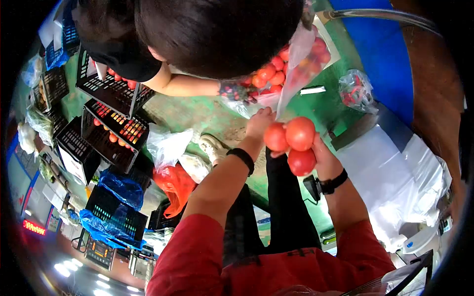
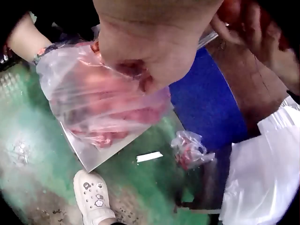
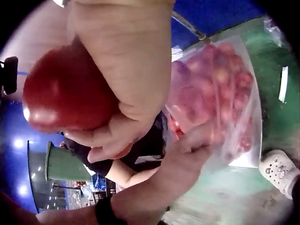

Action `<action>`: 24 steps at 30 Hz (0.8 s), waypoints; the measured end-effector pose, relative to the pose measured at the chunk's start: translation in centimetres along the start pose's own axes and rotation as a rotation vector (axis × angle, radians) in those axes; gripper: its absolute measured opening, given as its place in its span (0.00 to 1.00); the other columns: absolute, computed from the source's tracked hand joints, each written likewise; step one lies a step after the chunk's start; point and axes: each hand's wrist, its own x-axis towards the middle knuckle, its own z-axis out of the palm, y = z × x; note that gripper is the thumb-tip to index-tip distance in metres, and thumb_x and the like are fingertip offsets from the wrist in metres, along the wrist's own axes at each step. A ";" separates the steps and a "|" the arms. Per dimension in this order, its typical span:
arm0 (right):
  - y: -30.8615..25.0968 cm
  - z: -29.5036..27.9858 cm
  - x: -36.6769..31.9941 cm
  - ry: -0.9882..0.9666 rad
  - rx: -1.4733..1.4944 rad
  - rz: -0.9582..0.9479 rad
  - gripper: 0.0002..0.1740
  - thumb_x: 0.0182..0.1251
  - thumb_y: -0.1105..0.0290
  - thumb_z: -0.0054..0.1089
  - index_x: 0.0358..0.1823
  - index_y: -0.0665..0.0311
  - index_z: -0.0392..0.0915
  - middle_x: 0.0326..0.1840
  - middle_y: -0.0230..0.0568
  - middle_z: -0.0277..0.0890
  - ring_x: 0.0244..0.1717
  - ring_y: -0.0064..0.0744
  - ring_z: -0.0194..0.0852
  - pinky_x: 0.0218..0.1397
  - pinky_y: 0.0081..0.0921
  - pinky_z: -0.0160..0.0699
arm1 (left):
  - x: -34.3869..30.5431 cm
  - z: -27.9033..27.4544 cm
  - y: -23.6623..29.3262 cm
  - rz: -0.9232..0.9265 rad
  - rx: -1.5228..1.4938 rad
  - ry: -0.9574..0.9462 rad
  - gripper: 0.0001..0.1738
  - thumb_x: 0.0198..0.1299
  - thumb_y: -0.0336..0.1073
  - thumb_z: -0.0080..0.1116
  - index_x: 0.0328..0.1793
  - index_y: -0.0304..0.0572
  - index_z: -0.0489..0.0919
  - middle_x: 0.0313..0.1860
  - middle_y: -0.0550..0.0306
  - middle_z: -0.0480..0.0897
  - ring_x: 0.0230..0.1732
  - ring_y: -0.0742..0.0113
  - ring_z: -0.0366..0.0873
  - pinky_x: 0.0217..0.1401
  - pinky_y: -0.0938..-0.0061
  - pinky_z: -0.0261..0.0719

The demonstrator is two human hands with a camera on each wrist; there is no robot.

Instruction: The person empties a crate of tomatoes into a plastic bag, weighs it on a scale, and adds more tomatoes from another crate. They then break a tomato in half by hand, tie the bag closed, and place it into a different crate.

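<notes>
My left hand [image 1: 260,124] pinches the edge of a clear plastic bag [image 1: 295,64]; in the left wrist view its curled fingers lie against the pinkish bag [image 2: 108,103]. Red tomatoes [image 1: 267,72] show at the bag's mouth and through the film. Three large tomatoes [image 1: 300,133] sit clustered in my right hand [image 1: 323,157], just right of my left one. From the right wrist, my right hand [image 3: 131,61] curls round a big red tomato [image 3: 68,89], while my left hand [image 3: 180,154] is at the bag [image 3: 211,84].
Another person's forearm [image 1: 192,87] reaches to the bag from the left. Black crates [image 1: 111,96], some holding tomatoes, stand at left, with a red bag [image 1: 174,186] nearer. White plastic sheets [image 1: 375,172] lie at right, below a small knotted bag [image 1: 356,90]. A pale shoe [image 2: 91,192] is on the green floor.
</notes>
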 end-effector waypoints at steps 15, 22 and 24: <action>-1.4 -5.2 13.5 0.556 -0.134 -0.194 0.32 0.58 0.44 0.50 0.58 0.55 0.60 0.52 0.38 0.67 0.48 0.34 0.71 0.49 0.36 0.73 | -1.0 0.1 3.8 0.204 -0.170 0.256 0.17 0.44 0.31 0.50 0.44 0.44 0.76 0.37 0.56 0.73 0.43 0.58 0.71 0.46 0.69 0.71; -4.4 -4.7 11.0 0.687 -0.140 -0.496 0.32 0.60 0.42 0.44 0.57 0.58 0.60 0.55 0.42 0.65 0.52 0.38 0.68 0.54 0.37 0.70 | 0.4 -1.1 2.9 0.040 0.028 0.207 0.17 0.43 0.31 0.52 0.44 0.46 0.74 0.36 0.57 0.74 0.43 0.59 0.71 0.53 0.66 0.65; -4.6 -5.2 10.9 0.657 -0.114 -0.471 0.34 0.59 0.40 0.45 0.57 0.57 0.60 0.55 0.40 0.65 0.53 0.36 0.67 0.54 0.37 0.70 | 0.6 -0.2 1.1 0.030 0.034 0.321 0.13 0.44 0.31 0.52 0.39 0.45 0.74 0.36 0.58 0.75 0.43 0.60 0.72 0.54 0.65 0.63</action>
